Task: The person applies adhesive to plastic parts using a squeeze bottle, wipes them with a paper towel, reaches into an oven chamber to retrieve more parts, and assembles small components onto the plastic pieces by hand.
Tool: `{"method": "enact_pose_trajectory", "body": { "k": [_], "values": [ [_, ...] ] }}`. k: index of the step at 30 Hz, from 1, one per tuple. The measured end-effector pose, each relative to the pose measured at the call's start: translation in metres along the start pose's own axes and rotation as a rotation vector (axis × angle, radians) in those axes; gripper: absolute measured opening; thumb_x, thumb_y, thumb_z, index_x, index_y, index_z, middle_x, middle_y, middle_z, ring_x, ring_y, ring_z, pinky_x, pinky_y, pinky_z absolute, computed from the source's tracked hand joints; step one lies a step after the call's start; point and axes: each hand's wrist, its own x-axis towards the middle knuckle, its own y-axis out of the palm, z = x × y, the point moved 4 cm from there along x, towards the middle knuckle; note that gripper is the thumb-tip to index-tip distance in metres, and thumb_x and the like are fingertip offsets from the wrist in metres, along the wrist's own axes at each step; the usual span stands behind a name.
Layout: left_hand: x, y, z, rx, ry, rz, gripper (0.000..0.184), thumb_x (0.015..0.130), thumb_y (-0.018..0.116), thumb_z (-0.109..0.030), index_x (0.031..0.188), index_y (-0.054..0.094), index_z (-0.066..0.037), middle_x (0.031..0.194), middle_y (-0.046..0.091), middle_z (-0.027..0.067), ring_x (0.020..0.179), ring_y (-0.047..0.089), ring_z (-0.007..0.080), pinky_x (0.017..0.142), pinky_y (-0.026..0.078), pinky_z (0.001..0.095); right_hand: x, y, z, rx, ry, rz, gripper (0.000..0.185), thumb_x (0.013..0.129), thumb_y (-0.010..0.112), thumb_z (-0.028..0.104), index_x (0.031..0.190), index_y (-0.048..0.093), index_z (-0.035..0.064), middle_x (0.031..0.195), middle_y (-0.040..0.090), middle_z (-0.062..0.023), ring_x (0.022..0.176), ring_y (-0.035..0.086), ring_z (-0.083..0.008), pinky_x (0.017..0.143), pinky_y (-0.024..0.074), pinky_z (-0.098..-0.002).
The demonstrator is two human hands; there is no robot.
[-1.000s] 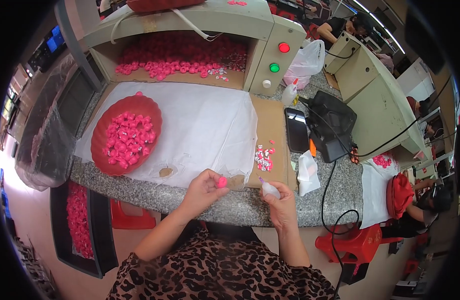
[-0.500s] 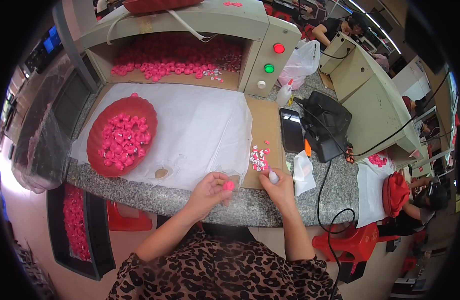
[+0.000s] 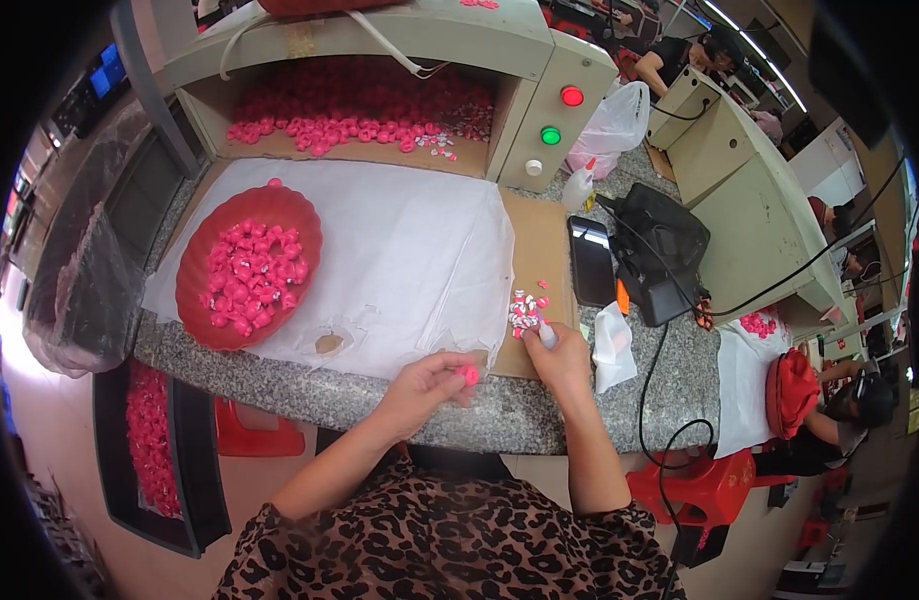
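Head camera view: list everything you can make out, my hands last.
Pink pieces: uncountable, pink, in the bowl, machine and crate
Small pieces: a pile, pink and white, on cardboard
Bowl: one, red, on the white sheet
Machine: two, beige, behind the sheet and at right
Crate: one, dark, lower left
Phone: one, black, right of the cardboard
Bag: one, black, beside the phone
Plastic bag: one, whitish, behind the bag
Bottles: two, whitish, behind the phone and in the right hand
Tissue: one, white, near the phone
Stools: at least two, red, below the counter
Co-workers: several, some dark-clothed, background
Left hand: one, bare, holding a pink piece
Right hand: one, bare, holding a bottle
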Motion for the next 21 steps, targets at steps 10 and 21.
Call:
{"method": "enact_pose_trajectory", "body": {
  "k": [10,21],
  "values": [
    [0.002,-0.003,0.005,-0.006,0.028,-0.064,0.020,0.082,0.051,-0.005,0.100,0.046,0.001,0.086,0.053,0.0084,0.074,0.054,0.0141,0.060,0.046,0.0241,-0.013,0.002,0.007,-0.001,-0.242,-0.145,0.019,0.070,0.059,0.019,0.080,0.060,0.0035,0.072,0.058,-0.0183,0.066,0.056,-0.0345,0.059,0.0433,-0.0400],
    [0.001,-0.001,0.007,0.031,0.083,-0.147,0.018,0.080,0.052,-0.003,0.097,0.047,0.001,0.086,0.056,0.0086,0.070,0.055,0.0128,0.063,0.046,0.0240,-0.062,0.022,0.022,0.963,0.184,0.210,0.011,0.072,0.064,0.008,0.078,0.060,-0.0010,0.067,0.056,0.0002,0.060,0.046,-0.0037,0.053,0.0371,-0.0178]
  ]
}}
